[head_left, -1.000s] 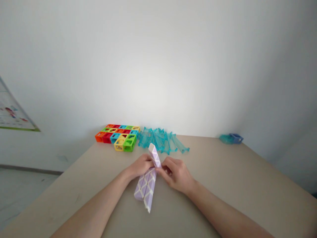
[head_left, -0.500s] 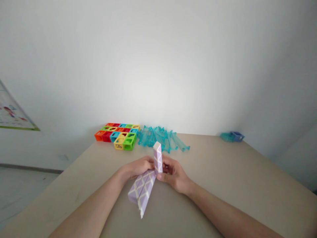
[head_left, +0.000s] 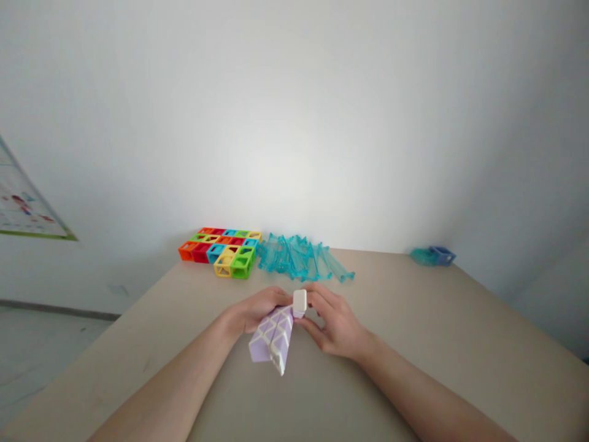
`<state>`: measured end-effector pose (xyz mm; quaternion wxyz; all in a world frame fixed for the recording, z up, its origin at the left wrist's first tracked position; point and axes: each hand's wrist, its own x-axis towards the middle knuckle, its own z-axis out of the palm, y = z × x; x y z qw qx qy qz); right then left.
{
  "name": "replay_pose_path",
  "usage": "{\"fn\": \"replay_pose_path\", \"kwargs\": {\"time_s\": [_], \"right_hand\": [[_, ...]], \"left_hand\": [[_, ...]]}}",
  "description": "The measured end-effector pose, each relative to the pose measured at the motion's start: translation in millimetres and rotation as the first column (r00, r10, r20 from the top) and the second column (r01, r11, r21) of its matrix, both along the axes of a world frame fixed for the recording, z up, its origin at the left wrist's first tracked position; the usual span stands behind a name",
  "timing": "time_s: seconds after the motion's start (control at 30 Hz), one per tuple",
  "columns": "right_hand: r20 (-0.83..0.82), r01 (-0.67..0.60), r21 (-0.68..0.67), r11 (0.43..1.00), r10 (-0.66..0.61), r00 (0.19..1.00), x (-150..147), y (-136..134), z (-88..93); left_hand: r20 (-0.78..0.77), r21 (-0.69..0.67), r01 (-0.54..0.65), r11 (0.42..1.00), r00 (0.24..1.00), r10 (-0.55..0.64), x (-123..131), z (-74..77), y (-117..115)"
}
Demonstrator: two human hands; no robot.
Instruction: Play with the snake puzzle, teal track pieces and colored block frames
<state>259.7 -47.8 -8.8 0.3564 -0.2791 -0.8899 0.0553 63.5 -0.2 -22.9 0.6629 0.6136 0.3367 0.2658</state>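
While both hands grip it, the pale purple-and-white, segmented, plastic-looking folded strip (head_left: 271, 334) sits between them, its main body at about 6 o'clock from the left fingers. That body's long axis runs roughly from 1 o'clock to 7, the pointed end lowest. The left hand (head_left: 264, 307) is nearer the body, its fingers closed on the upper left edge. Just at 9 o'clock from the right hand's (head_left: 339, 322) fingers is the strip's bent-off bar with a squarish white end (head_left: 299, 300), pinched between thumb and fingers. Whether the strip touches the beige desk (head_left: 409, 344) is unclear.

Half a second ago the bar stood up towards 12 o'clock, showing its long patterned side; now its end faces the viewer, hiding most of that length. The pointed end has also swung slightly towards 6 o'clock.
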Motion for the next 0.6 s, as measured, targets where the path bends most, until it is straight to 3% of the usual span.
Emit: {"fn": "replay_pose_path", "kwargs": {"time_s": [0.1, 0.37, 0.47, 0.6], "right_hand": [[0.017, -0.043, 0.033, 0.999, 0.043, 0.999, -1, 0, -0.7], [-0.045, 0.056, -0.021, 0.998, -0.057, 0.997, -4, 1, -5.0], [-0.114, 0.160, -0.128, 0.979, -0.174, 0.978, -6, 4, -8.4], [-0.252, 0.242, -0.382, 0.892, -0.352, 0.901, -11, 12, -18.3]], "left_hand": [[0.014, -0.161, 0.036, 0.986, 0.999, -0.034, -1, 3.1, 0], [0.009, -0.155, 0.043, 0.987, 0.999, -0.042, -1, 5.5, 1], [0.004, -0.053, -0.051, 0.997, 0.999, 0.051, 5, 3.2, 1], [-0.129, 0.261, -0.156, 0.953, 0.972, 0.195, 10, -2.9, 1]]}}
